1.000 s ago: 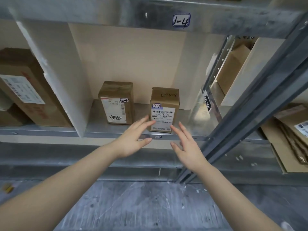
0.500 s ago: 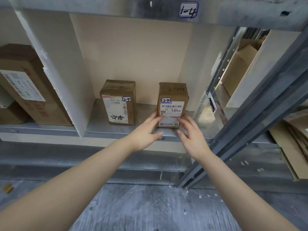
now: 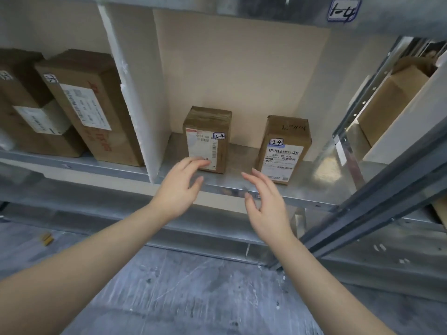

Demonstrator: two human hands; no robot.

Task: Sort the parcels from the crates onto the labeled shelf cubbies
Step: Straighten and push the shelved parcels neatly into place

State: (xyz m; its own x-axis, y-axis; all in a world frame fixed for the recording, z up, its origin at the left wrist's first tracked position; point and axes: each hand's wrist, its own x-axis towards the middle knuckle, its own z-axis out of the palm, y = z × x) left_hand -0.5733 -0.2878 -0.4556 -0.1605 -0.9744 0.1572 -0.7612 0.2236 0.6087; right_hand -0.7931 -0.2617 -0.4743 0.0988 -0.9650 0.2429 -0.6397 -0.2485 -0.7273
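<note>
1. Here's the metal shelf [image 3: 314, 180], running both ways from the white divider [image 3: 130, 93], which stands upright on it.
2. Left of the divider, a long brown box [image 3: 96, 105] leans close against it, with more boxes [image 3: 36, 122] stacked farther out.
3. Right of the divider sits the cubby, holding two small parcels, both standing upright.
4. The left hand [image 3: 179, 189] is up at the shelf's front edge, just right of the divider. Its fingers are loosely curved and a little spread, gripping nothing. The fingertips cross the bottom of the near parcel's label, and I can't tell whether they touch.
5. The right hand [image 3: 268, 201] is farther right of the divider, fingers nearly straight with small gaps between them, and it holds nothing. Its tips are just beside the far parcel's lower corner, and contact is unclear.
6. The near parcel [image 3: 208, 122] stands close to the divider, and the far parcel [image 3: 285, 131] well to its right, with bare shelf between them.
7. Each parcel carries a handwritten "2-4" tag: near [image 3: 219, 136], far [image 3: 276, 142].
8. High up and far right of the divider, the beam has a "1-4" label [image 3: 343, 9].
</note>
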